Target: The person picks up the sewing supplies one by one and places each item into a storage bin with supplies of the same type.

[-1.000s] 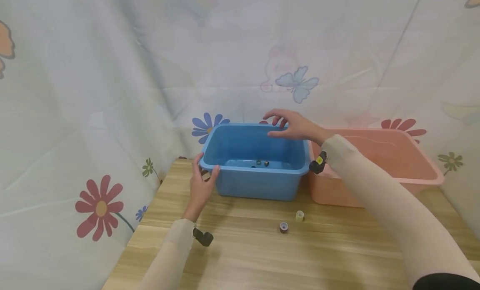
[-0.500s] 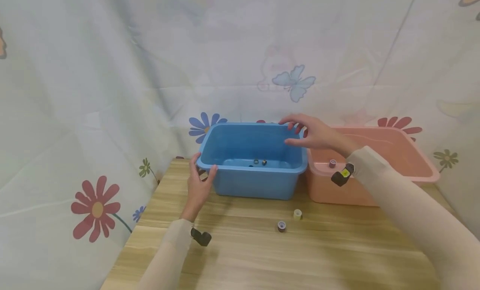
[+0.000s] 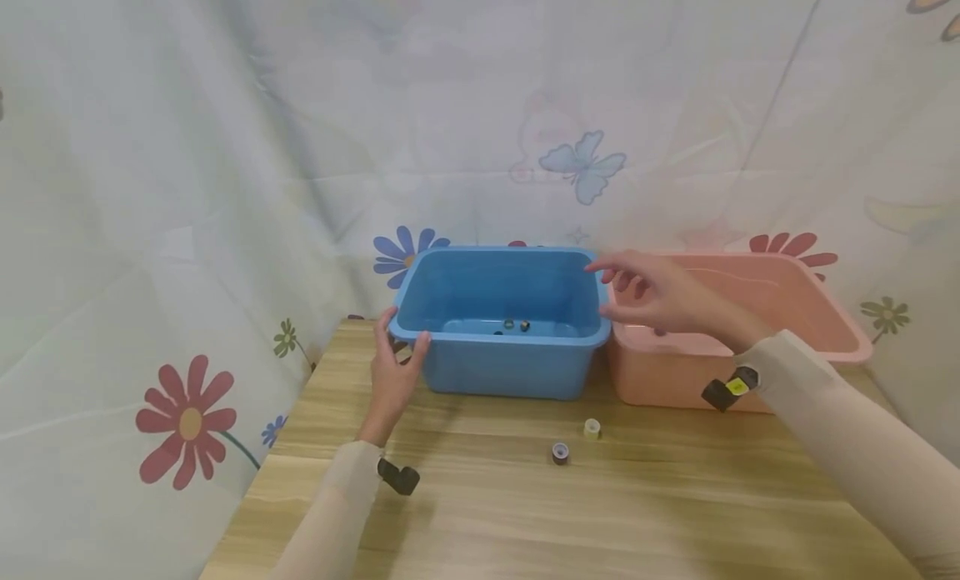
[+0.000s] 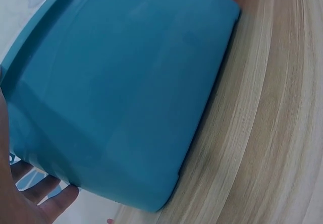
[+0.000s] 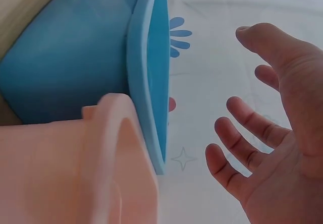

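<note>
My left hand [image 3: 393, 380] holds the left front corner of a blue plastic tub [image 3: 510, 367], thumb at the front rim and fingers round the side. In the left wrist view its fingers [image 4: 60, 201] lie against the tub's wall. Several small round pieces, among them a dark one [image 3: 525, 325], rest on the tub's floor. My right hand [image 3: 663, 297] hovers where the blue tub meets a pink tub [image 3: 690, 380], fingers loosely bent around nothing. The right wrist view shows that palm [image 5: 282, 183] bare. A small dark piece [image 3: 660, 331] shows in the pink tub, partly hidden by the right hand.
On the wooden table [image 3: 480, 513], in front of the tubs, stand a small cream cylinder [image 3: 592, 428] and a small dark cylinder with a pale top [image 3: 560, 453]. A printed cloth [image 3: 450, 105] hangs close behind both tubs.
My right hand has drifted right and slightly down, from over the blue tub toward the pink one. My left hand stays on the blue tub's corner.
</note>
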